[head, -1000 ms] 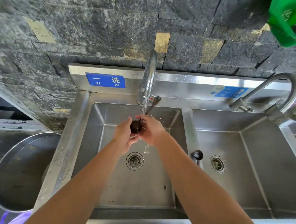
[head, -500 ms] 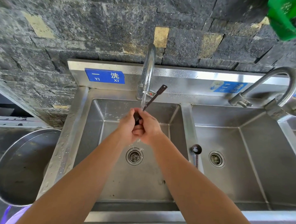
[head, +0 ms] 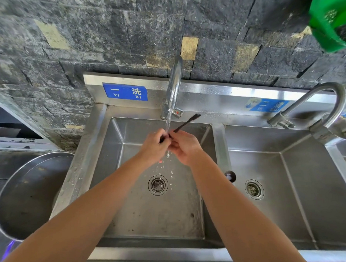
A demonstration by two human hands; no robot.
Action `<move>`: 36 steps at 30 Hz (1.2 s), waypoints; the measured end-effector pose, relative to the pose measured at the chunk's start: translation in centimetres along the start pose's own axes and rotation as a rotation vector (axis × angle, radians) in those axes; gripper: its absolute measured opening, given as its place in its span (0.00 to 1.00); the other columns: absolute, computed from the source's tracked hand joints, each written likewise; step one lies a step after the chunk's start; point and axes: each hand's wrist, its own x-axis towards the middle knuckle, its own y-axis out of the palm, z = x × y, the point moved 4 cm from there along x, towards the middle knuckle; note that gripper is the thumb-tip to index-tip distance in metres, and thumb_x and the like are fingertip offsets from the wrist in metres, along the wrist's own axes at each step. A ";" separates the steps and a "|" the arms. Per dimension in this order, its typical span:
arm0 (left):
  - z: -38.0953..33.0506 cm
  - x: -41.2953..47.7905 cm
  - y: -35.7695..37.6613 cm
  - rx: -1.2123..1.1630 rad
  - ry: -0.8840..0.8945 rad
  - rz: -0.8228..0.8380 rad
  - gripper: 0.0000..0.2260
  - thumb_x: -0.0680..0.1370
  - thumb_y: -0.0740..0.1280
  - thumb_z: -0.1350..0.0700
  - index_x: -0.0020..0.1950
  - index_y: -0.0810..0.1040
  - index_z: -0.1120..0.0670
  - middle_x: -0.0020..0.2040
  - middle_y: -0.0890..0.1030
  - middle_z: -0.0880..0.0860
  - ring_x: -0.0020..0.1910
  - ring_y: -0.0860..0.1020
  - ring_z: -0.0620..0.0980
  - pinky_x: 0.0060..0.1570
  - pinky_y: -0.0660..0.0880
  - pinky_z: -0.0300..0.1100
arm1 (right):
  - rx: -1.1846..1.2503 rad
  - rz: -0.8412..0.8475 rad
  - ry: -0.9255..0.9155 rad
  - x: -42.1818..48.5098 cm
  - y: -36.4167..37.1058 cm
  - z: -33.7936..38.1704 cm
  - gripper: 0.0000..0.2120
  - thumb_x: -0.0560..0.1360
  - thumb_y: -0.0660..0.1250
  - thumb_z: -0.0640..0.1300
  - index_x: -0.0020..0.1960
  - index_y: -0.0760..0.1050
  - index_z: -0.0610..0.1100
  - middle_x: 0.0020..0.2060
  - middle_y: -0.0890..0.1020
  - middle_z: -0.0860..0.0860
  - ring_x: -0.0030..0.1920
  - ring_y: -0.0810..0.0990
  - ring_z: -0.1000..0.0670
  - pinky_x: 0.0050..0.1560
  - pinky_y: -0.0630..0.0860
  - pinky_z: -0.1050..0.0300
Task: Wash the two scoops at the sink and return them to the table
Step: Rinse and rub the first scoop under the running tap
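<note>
Both my hands hold a dark long-handled scoop (head: 184,123) under running water from the left faucet (head: 173,87), over the left basin (head: 157,209). My left hand (head: 155,146) wraps the bowl end, which is mostly hidden in its fingers. My right hand (head: 185,146) pinches the handle just beside it; the handle sticks out up and to the right. A second dark scoop (head: 230,176) lies on the divider between the two basins, its handle hidden behind my right forearm.
The right basin (head: 287,185) has its own drain and a curved faucet (head: 324,98). A large steel bowl (head: 27,196) sits left of the sink. A green plastic object (head: 333,19) hangs at the top right. A dark stone wall stands behind.
My hands shifted on the scoop: the bowl, visible between them a second ago, is now covered by my left hand, and the handle has swung lower to the right.
</note>
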 end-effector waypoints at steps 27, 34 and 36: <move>2.4 2.0 1.5 -0.480 -0.481 -0.050 0.14 0.84 0.54 0.52 0.45 0.72 0.58 0.30 0.69 0.54 0.22 0.66 0.48 0.21 0.62 0.39 | 0.184 0.036 -0.235 -1.5 0.0 0.1 0.10 0.79 0.60 0.26 0.47 0.77 0.37 0.48 0.81 0.39 0.50 0.81 0.41 0.52 0.82 0.52; 2.8 1.9 0.8 -0.584 -0.588 0.292 0.08 0.82 0.56 0.57 0.48 0.70 0.59 0.32 0.72 0.52 0.21 0.59 0.43 0.17 0.53 0.33 | 0.154 0.024 -0.164 -1.4 -1.3 -0.3 0.10 0.79 0.61 0.28 0.46 0.78 0.38 0.48 0.83 0.40 0.51 0.82 0.41 0.60 0.79 0.47; 2.7 1.6 1.2 -0.547 -0.535 0.182 0.13 0.83 0.58 0.50 0.45 0.72 0.58 0.28 0.69 0.50 0.21 0.59 0.43 0.18 0.53 0.33 | 0.138 0.024 -0.171 -1.5 -0.9 -0.1 0.10 0.79 0.62 0.28 0.46 0.79 0.39 0.44 0.84 0.42 0.46 0.83 0.45 0.52 0.82 0.54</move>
